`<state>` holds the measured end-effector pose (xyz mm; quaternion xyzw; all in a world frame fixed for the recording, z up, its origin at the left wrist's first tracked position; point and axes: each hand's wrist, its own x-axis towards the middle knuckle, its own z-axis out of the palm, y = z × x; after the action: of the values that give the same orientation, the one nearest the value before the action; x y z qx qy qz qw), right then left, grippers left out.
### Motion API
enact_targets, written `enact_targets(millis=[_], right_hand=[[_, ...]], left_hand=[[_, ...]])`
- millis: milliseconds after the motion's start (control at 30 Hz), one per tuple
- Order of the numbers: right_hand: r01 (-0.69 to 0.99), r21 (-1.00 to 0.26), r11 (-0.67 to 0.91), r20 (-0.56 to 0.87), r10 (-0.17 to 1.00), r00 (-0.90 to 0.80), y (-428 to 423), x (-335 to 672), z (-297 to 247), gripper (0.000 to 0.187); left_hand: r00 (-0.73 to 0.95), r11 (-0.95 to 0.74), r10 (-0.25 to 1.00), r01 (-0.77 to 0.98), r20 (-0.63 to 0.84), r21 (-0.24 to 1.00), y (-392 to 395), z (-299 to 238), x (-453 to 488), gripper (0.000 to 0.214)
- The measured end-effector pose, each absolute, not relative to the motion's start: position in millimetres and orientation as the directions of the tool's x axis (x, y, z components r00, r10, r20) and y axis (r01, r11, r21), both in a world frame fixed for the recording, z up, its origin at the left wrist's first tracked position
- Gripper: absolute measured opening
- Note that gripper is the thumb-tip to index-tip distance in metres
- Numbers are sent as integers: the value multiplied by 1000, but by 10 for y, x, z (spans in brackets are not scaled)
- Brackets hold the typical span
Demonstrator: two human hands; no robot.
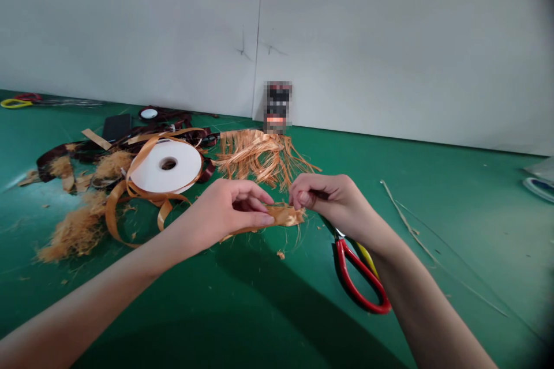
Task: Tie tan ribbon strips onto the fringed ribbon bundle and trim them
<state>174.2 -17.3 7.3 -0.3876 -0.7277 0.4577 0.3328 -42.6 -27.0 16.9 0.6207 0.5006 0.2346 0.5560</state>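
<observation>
My left hand point(236, 207) pinches a short strip of gold satin ribbon point(288, 216) between thumb and fingers, low over the green table. Loose fine threads stick out around the strip's right end. My right hand point(324, 196) is closed in a pinch right at that frayed end; whatever lies between its fingertips is too small to make out. Under the right wrist lie scissors with red and yellow handles point(341, 265), their blades partly hidden by the hand. Just beyond both hands a bundle of fringed gold ribbon point(259, 155) is spread out.
A white ribbon spool point(186, 170) with loose gold ribbon point(115, 219) stands at left. Near it are fluffy thread heaps point(78, 230) and dark brown ribbon point(54, 158). More scissors point(19, 102) lie far left. A thin cord point(409, 225) lies right. A white wall point(389, 40) closes the back.
</observation>
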Motion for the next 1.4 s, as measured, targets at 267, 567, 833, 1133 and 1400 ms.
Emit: enact_targets(millis=[267, 567, 833, 1133, 1400], right_hand=[[-63, -993, 104, 122, 851, -510, -168, 1635, -88, 22], [-332, -927, -173, -1, 887, -462, -218, 1602, -160, 19], [-493, -828, -267, -42, 906, -422, -233, 1557, -169, 25], [-524, -849, -72, 25, 984, -175, -101, 1940, -48, 19], [-94, -991, -91, -52, 934, -352, -194, 1821, -131, 17]], left_hand=[[403, 176, 871, 274, -279, 945, -275, 190, -435, 18], [402, 153, 879, 272, -257, 950, -304, 195, -442, 14], [429, 101, 879, 262, -210, 960, -278, 195, -397, 15], [349, 128, 898, 374, -267, 919, -310, 121, -524, 16], [351, 138, 893, 381, -281, 914, -282, 89, -505, 18]])
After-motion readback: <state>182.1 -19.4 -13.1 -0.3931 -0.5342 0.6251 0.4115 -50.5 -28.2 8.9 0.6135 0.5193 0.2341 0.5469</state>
